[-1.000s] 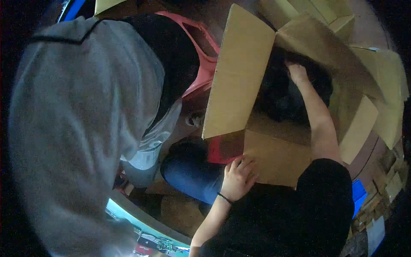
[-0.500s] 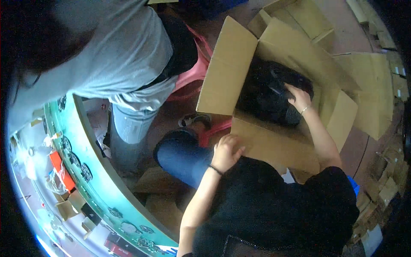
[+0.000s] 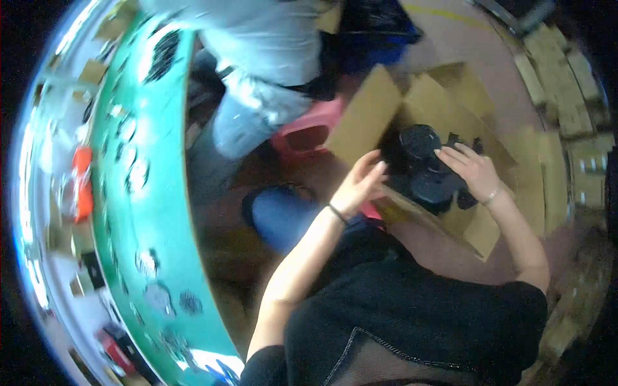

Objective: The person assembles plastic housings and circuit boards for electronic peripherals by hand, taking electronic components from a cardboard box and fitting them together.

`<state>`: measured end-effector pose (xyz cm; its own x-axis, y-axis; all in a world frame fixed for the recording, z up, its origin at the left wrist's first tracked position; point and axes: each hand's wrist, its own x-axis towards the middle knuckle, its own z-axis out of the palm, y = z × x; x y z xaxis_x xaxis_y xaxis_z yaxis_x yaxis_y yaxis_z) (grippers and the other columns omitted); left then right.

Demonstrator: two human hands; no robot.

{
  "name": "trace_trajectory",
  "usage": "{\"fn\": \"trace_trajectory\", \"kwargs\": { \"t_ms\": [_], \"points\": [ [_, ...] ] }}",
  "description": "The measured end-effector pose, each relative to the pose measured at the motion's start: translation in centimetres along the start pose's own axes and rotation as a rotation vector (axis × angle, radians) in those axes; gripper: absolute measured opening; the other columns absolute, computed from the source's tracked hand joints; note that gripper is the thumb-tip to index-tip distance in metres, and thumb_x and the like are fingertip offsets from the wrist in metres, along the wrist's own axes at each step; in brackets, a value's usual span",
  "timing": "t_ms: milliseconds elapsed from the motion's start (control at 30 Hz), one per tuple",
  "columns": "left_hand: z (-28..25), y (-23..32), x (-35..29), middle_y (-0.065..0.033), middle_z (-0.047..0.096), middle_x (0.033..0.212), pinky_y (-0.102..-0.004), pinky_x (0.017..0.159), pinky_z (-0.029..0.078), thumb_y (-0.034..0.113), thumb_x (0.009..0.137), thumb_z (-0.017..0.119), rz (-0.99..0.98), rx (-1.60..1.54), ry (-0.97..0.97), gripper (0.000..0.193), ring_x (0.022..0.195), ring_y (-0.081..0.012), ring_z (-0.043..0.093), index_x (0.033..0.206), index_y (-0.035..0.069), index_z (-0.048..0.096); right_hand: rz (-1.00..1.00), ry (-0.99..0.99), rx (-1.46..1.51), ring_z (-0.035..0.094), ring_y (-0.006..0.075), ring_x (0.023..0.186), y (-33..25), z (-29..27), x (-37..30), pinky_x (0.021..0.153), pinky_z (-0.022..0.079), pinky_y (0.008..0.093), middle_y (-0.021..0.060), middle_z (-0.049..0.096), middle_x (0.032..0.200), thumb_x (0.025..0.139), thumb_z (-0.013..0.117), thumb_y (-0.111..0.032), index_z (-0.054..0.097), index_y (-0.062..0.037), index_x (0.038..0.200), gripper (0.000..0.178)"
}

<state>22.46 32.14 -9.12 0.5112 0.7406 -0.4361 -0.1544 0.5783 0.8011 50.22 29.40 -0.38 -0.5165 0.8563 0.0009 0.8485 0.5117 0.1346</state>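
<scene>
A cardboard box (image 3: 367,116) stands open on the floor in front of me, its flaps folded out. Inside are several black rounded pieces (image 3: 420,139) whose kind I cannot make out. My right hand (image 3: 475,172) reaches into the box from its right side, fingers stretched over the black pieces and touching or nearly touching them; no grip shows. Beside the near left edge of the box is my left hand (image 3: 360,185), fingers loosely bent and apart, with nothing visible in it. Whether its fingertips touch the cardboard is unclear.
A long green worktable (image 3: 161,225) with dark round parts runs along the left. Another person in a grey top (image 3: 270,38) is ahead of me, near a pink stool (image 3: 312,128). Flattened cardboard (image 3: 534,180) lies right of the box, and more cardboard stacks (image 3: 563,83) stand farther right.
The view has swung, showing more of the green table. Separate rounded pieces now show in the box where a dark mass was. My left hand has moved up toward the box's left flap.
</scene>
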Motion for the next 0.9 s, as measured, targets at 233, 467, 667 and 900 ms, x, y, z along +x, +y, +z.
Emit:
{"fn": "trace_trajectory", "kwargs": {
  "t_ms": [233,467,667,900],
  "points": [
    [-1.8,4.9,-12.3,-0.0078,0.04,0.13,-0.0432,0.08,0.05,0.028,0.095,0.046,0.539,-0.346,0.064,0.06,0.11,-0.023,0.051,0.143,0.021,0.011,-0.599,0.362,-0.092,0.058,0.028,0.104,-9.9,-12.8,10.9,0.068,0.053,0.0322,0.0045,0.06,0.115,0.075,0.053,-0.01,0.06,-0.0143,0.116,0.042],
    [-8.1,7.7,-32.4,-0.0085,0.052,0.122,-0.0395,0.089,0.046,0.033,0.093,0.049,1.049,-0.457,0.723,0.047,0.106,-0.022,0.053,0.131,0.008,0.037,-1.147,0.603,0.027,0.058,0.0247,0.103,-30.6,-19.0,22.9,0.069,0.054,0.0312,0.0021,0.057,0.118,0.077,0.05,-0.011,0.052,-0.0173,0.126,0.05],
    [-18.1,4.1,-43.0,-0.0077,0.062,0.106,-0.0323,0.079,0.05,0.037,0.095,0.046,1.18,-0.605,1.086,0.036,0.093,-0.0166,0.058,0.113,0.006,0.054,-1.376,0.77,0.094,0.059,0.0184,0.097,-49.9,-16.1,29.6,0.061,0.054,0.0265,-0.0047,0.057,0.119,0.082,0.051,-0.015,0.051,-0.0223,0.126,0.045],
    [-23.9,1.1,-47.0,-0.0071,0.06,0.105,-0.0332,0.081,0.049,0.029,0.092,0.055,1.068,-0.624,1.426,0.033,0.094,-0.0171,0.057,0.112,0.003,0.052,-1.449,0.638,0.111,0.059,0.0191,0.094,-58.8,-13.6,31.2,0.064,0.054,0.0292,-0.0037,0.057,0.115,0.082,0.051,-0.015,0.051,-0.0215,0.125,0.044]
  ]
}}
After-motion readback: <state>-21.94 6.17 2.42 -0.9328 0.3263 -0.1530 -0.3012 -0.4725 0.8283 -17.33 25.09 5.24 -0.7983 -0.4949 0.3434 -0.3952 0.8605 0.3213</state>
